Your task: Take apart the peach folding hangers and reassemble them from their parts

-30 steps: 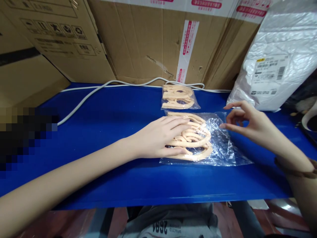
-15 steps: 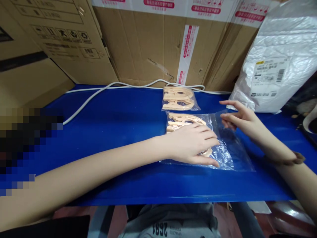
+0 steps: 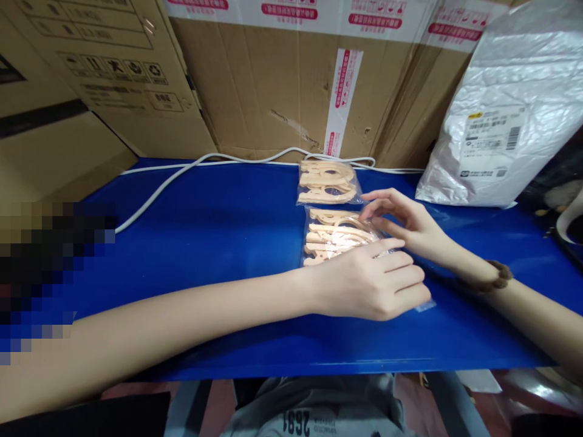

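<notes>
On blue desk [image 3: 204, 237] before cardboard box [image 3: 255, 91], has clear bag [image 3: 334, 240] of pale pieces [image 3: 325, 229] near second bag [image 3: 328, 182]. Holds left hand [image 3: 373, 276] curled over clear bag's right end, cannot tell whether pinching; right hand [image 3: 407, 218] half spread at far edge.

Blue table [image 3: 214, 243], kinda shiny where the light hits, with taped cardboard boxes [image 3: 259, 91] basically walling off the far edge and far left corner. Reddish floor [image 3: 219, 403] peeks past the near edge.

Glare whitens the nearer bag [image 3: 336, 238]; shadow underlies the left forearm [image 3: 204, 309]; left edge pixelated.
</notes>
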Demonstrator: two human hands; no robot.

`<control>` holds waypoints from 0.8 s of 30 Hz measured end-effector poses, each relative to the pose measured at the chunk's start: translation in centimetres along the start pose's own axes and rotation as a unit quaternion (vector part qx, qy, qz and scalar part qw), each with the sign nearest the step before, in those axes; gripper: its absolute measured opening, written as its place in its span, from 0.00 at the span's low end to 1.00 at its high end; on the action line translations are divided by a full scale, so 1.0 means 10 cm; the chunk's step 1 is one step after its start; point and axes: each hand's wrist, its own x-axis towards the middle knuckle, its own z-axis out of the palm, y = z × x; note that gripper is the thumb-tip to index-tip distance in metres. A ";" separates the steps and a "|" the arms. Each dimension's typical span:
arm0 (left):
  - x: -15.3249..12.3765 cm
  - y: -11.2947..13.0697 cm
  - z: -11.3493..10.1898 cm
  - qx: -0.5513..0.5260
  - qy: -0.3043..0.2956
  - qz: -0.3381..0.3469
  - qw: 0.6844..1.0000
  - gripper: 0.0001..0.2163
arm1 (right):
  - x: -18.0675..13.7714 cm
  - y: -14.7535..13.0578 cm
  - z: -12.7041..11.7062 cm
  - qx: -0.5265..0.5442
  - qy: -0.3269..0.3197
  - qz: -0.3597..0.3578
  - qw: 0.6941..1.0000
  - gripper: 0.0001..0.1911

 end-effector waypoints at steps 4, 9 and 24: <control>-0.04 0.01 -0.02 -0.006 0.024 0.004 1.000 0.11 | 0.03 0.09 0.02 -0.077 -0.036 -0.044 0.995 0.07; -0.14 0.03 -0.09 -0.010 0.010 -0.021 1.000 0.09 | 0.07 0.17 0.07 -0.099 -0.026 -0.079 0.992 0.09; -0.09 0.26 -0.25 0.050 -0.150 -0.052 0.986 0.14 | 0.21 0.10 0.18 -0.344 -0.024 0.019 0.939 0.16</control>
